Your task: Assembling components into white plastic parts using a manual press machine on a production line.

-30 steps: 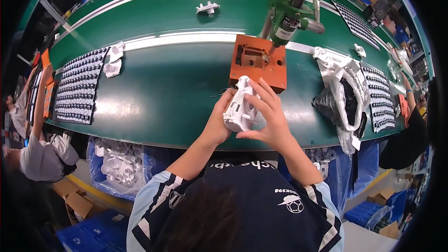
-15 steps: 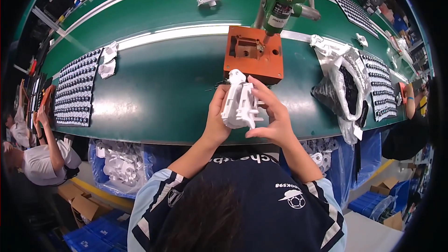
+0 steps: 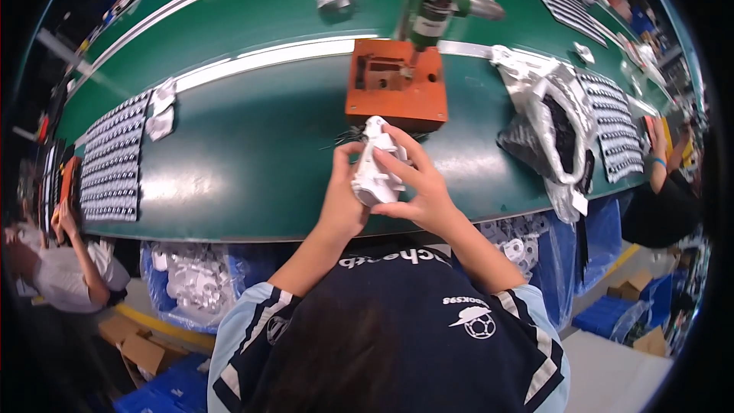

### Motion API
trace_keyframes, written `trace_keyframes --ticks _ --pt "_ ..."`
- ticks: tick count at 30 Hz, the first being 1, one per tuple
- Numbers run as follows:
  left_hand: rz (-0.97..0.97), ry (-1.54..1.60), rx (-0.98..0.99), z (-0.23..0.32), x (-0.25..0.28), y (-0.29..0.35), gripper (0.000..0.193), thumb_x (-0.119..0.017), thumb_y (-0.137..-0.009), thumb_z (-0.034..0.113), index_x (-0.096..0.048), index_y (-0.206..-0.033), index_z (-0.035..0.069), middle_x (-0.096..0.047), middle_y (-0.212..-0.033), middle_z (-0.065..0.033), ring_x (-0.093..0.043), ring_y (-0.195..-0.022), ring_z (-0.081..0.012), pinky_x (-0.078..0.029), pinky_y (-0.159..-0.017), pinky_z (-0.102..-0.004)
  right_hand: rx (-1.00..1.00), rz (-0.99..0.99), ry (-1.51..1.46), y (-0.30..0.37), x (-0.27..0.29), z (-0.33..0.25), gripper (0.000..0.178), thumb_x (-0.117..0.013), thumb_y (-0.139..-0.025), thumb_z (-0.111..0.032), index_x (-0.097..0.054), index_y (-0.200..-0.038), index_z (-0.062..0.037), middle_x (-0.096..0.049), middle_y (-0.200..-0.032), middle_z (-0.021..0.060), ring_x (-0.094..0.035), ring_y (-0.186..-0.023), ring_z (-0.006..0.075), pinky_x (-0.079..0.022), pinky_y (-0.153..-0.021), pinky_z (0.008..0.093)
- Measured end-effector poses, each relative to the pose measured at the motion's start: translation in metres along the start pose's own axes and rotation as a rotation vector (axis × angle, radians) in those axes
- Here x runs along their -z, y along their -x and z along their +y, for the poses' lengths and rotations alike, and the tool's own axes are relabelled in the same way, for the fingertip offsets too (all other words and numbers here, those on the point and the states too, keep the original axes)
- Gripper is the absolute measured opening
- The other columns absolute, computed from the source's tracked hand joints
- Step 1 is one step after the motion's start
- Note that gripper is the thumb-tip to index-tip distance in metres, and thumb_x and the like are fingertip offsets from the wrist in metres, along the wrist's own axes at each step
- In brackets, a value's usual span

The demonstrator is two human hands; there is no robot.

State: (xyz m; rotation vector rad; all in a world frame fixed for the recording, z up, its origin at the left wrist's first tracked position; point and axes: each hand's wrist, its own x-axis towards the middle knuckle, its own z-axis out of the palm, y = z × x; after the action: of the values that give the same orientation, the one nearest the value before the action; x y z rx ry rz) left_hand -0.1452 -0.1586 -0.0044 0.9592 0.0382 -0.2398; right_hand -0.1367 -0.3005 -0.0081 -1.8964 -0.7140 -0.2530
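A white moulded plastic part (image 3: 373, 182) with a narrow upper end is held between my two hands, over the near part of the green table. My left hand (image 3: 342, 197) wraps its left side. From the right, my right hand (image 3: 425, 193) grips it, with fingers across its face and the thumb at its lower end. Just beyond the part's tip sits an orange fixture block (image 3: 397, 104) with a recess in its top. A green press (image 3: 433, 11) stands over that block. Thin dark strands (image 3: 350, 136) lie by the block's near left corner.
Left stands a tray (image 3: 115, 164) of small dark-and-white pieces; right, a similar tray (image 3: 615, 126) beside an open plastic bag (image 3: 552, 138). Another white part (image 3: 336, 0) lies on the far green strip. Below the table edge, blue bins (image 3: 153, 291) hold white parts. Co-workers' arms show at both sides.
My right hand has closed in on the white part, its fingers now lying over the face. The part has turned slightly. The whole view has shifted, so the fixture appears further left.
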Motion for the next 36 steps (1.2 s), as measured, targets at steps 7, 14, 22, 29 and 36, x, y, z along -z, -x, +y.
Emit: trace_keyframes --ticks 7,14,22,29,36 --pt "-0.119 0.011 0.134 0.010 0.012 -0.012 0.013 -0.050 -0.091 0.012 -0.049 -0.099 0.002 -0.057 -0.095 -0.0066 -0.058 -0.086 -0.0153 -0.047 -0.079 -0.0280 0.032 0.011 0.285 -0.002 0.030 -0.006 0.100 -0.079 -0.055 -0.035 -0.029 -0.137 -0.0076 -0.036 -0.137 0.0135 -0.046 -0.092 0.0323 -0.039 -0.084 0.0377" --pt "-0.123 -1.127 -0.698 0.040 0.016 -0.054 0.015 -0.059 -0.083 0.005 -0.054 -0.097 0.003 -0.058 -0.096 -0.0103 -0.059 -0.082 -0.0200 -0.046 -0.074 -0.0264 -0.264 0.786 0.795 0.023 0.160 0.039 0.019 -0.054 -0.083 -0.008 -0.061 -0.100 -0.0026 -0.062 -0.090 0.0101 -0.059 -0.072 0.0219 -0.047 -0.061 0.0314" --pt "-0.368 -1.512 -1.026 0.036 0.018 -0.127 0.014 -0.059 -0.077 0.006 -0.053 -0.089 0.003 -0.057 -0.104 -0.0136 -0.054 -0.101 -0.0317 -0.046 -0.084 -0.0402 -0.786 0.463 0.970 0.091 0.242 0.103 0.015 -0.057 -0.071 -0.011 -0.066 -0.081 -0.0035 -0.064 -0.074 0.0176 -0.063 -0.071 0.0310 -0.049 -0.067 0.0369" --pt "-0.355 -1.583 -1.066 0.039 0.031 -0.147 0.008 -0.055 -0.080 0.006 -0.053 -0.087 0.003 -0.057 -0.107 -0.0131 -0.053 -0.103 -0.0318 -0.045 -0.087 -0.0399 -0.736 0.613 0.967 0.084 0.235 0.090 0.011 -0.056 -0.072 -0.010 -0.063 -0.076 -0.0024 -0.063 -0.072 0.0159 -0.062 -0.069 0.0301 -0.048 -0.066 0.0366" --pt "-0.422 -1.515 -0.913 0.040 0.033 -0.149 0.010 -0.057 -0.081 0.009 -0.054 -0.085 0.000 -0.056 -0.110 -0.0176 -0.050 -0.109 -0.0340 -0.041 -0.095 -0.0417 -0.490 0.650 0.513 0.034 0.198 0.061 0.021 -0.053 -0.082 -0.006 -0.060 -0.101 -0.0001 -0.060 -0.073 0.0053 -0.054 -0.063 0.0117 -0.043 -0.061 0.0250"
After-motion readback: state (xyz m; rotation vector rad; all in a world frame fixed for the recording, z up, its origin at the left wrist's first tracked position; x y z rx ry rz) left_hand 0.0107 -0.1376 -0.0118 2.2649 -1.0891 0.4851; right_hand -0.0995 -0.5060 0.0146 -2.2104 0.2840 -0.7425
